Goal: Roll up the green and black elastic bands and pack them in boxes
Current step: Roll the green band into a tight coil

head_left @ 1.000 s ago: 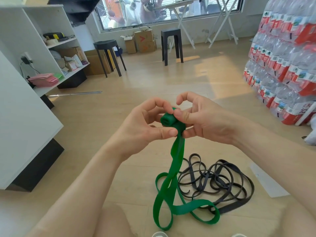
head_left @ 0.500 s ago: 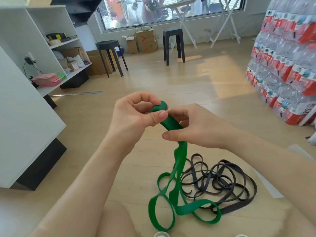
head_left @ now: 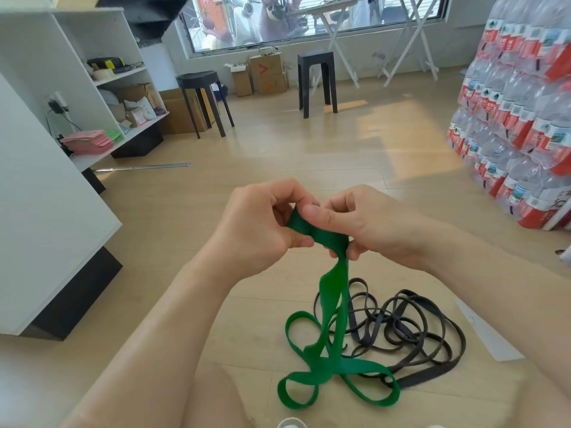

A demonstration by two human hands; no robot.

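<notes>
Writing: none readable. Red-and-white labels on the shrink-wrapped water bottle packs [head_left: 525, 118] stacked along the right, print too blurred to make out. Orange-red arrowhead mark on each of two cardboard boxes [head_left: 266, 69] piled one on the other below the window.

Counted: one green band [head_left: 332, 291]. Black bands [head_left: 417, 329] in a tangled heap, number impossible to tell. Two stools, namely a round-topped black stool [head_left: 200, 78] near the white shelf unit [head_left: 92, 41] and a square-topped black stool [head_left: 316, 57] further right. One metal ruler [head_left: 145, 167] flat on the floor by the shelf unit. One white sheet [head_left: 485, 335] on the floor, just right of the black heap.

Both hands raised above the wooden floor [head_left: 309, 143], close together, knuckles almost touching. Left hand [head_left: 259, 230] curled, pinching the upper end of the green band between thumb and fingers. Right hand [head_left: 364, 223] curled too, thumb pressed flat on top of the strip, fingers wrapped beneath it. Short flat stretch of green between the two grips. Rest of the green band hanging from under the right hand down to the floor, ending there in several loose loops, these lying just beside the black bands and partly across them.
</notes>
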